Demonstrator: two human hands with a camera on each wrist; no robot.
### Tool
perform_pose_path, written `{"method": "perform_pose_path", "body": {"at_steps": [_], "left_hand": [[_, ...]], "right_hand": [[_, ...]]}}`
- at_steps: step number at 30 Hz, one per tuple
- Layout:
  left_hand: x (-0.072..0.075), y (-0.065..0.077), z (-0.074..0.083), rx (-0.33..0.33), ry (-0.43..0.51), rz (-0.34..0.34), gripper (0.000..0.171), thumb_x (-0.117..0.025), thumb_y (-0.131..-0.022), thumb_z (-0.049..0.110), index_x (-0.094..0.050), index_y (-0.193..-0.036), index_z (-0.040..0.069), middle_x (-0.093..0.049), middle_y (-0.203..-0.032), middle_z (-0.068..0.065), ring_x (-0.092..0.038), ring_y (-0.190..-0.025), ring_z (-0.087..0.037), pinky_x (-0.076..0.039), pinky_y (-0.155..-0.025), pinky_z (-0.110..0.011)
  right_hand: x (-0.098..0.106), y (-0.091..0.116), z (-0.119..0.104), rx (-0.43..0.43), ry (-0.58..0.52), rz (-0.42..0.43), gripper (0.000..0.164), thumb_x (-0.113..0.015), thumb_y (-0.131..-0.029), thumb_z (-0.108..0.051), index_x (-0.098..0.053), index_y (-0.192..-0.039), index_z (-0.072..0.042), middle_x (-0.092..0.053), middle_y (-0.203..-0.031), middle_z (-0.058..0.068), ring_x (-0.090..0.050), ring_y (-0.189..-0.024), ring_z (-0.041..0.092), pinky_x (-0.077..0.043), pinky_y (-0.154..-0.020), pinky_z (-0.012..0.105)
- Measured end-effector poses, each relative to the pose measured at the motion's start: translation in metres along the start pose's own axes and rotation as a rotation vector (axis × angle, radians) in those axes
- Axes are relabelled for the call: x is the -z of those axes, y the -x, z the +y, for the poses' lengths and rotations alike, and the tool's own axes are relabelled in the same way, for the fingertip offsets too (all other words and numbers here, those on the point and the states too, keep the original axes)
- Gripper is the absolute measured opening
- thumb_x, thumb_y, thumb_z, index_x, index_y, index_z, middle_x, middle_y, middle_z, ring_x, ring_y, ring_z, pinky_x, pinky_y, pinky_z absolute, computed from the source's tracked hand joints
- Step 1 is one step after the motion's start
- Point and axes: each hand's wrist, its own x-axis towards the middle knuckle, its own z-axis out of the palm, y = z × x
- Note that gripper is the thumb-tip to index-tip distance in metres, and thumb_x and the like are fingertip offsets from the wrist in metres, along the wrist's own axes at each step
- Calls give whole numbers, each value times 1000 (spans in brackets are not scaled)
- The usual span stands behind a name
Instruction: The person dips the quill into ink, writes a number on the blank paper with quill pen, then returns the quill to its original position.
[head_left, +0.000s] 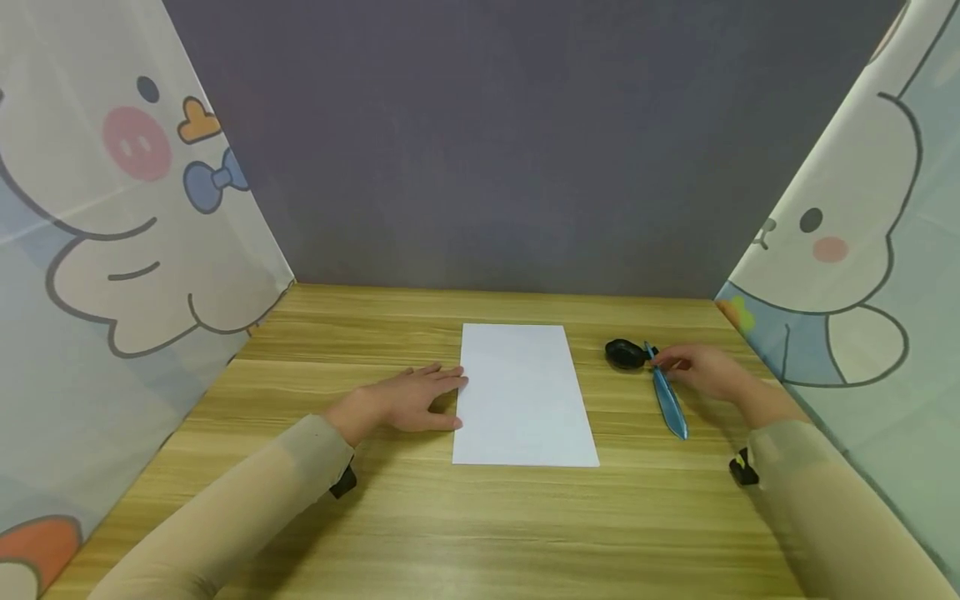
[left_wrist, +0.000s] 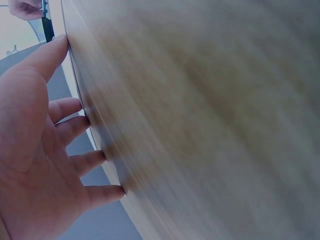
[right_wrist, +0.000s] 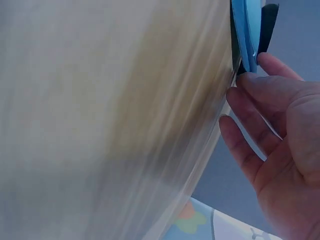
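Observation:
A white sheet of paper (head_left: 521, 396) lies on the wooden table. My left hand (head_left: 420, 400) rests flat at its left edge, fingers spread and straight, with the thumb and some fingertips touching that edge. In the left wrist view the left hand's fingertips (left_wrist: 115, 192) touch the table surface. On the right, my right hand (head_left: 697, 369) pinches a blue feather-shaped pen (head_left: 668, 404) near its narrow far end, between thumb and index finger. The right wrist view shows the blue feather (right_wrist: 247, 32) at those fingertips, its lower end partly hidden. The other fingers are loosely bent.
A black rounded object (head_left: 625, 353), its kind unclear, lies just left of the feather's narrow end. A grey panel (head_left: 495, 150) stands behind the table (head_left: 480, 533). Cartoon-printed cloths (head_left: 150, 275) hang at both sides, the right one close to my right arm.

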Motion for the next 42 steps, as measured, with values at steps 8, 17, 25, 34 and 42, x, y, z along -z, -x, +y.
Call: {"method": "perform_pose_path", "body": {"at_steps": [8, 17, 25, 34, 42], "left_hand": [[1, 1, 1, -1, 3, 0, 85, -56, -109, 66, -28, -176, 22, -18, -186, -1, -12, -172, -40, -18, -134, -74], [1, 0, 1, -7, 7, 1, 85, -57, -109, 65, -30, -176, 20, -20, -185, -4, -14, -172, -42, -19, -133, -74], [1, -1, 0, -2, 13, -1, 86, -57, -109, 65, -29, -176, 19, -20, -185, -4, -14, -172, -42, -19, -133, -75], [2, 0, 1, 1, 15, -4, 85, -57, -109, 64, -29, -176, 20, -19, -186, -4, -13, -172, -41, -18, -133, -75], [2, 0, 0, 4, 15, -2, 86, -57, -109, 65, -29, -176, 20, -20, -185, -3, -13, -172, -41, -18, -133, -74]], "right_hand": [[0, -6, -6, 38, 52, -44, 28, -66, -103, 4, -82, -123, -7, -81, -122, 16, -76, -106, 38, -63, -90, 55], [-2, -5, -8, 96, 128, 16, 28, -66, -99, 10, -81, -115, -8, -78, -115, 13, -74, -107, 41, -63, -89, 55], [1, -1, -6, 91, 154, 104, 20, -74, -99, 6, -79, -114, -6, -76, -111, 13, -73, -95, 31, -63, -81, 47], [1, 4, -9, -39, 28, 197, 21, -70, -107, -6, -79, -127, -3, -75, -128, 27, -75, -99, 36, -61, -79, 40], [2, 6, -18, -149, -216, 306, 33, -62, -115, -22, -74, -138, -1, -79, -124, 22, -77, -96, 16, -62, -73, 27]]}}
